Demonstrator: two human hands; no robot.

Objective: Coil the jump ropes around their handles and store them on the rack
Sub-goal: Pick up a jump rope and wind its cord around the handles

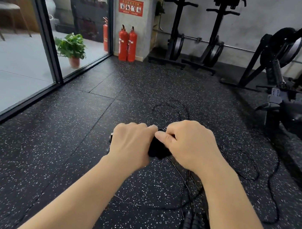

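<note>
My left hand (pixel 130 142) is closed around a pair of black jump-rope handles (pixel 158 150), which stick out dark between both hands. My right hand (pixel 187 145) pinches the thin black rope at the handles' top end. The loose rope (pixel 248 164) trails in loops over the speckled floor ahead and to the right. A second pair of ribbed black handles (pixel 190 227) lies on the floor near my right forearm, with its cord curling around it. No storage rack for the ropes is recognisable.
Black speckled rubber floor (pixel 69 152). Glass wall with dark frame (pixel 49 36) on the left, a potted plant (pixel 72 48) behind it. Two red fire extinguishers (pixel 127 44) stand at the pillar. Rowing machines (pixel 284 59) and upright black stands (pixel 176 33) line the back and right.
</note>
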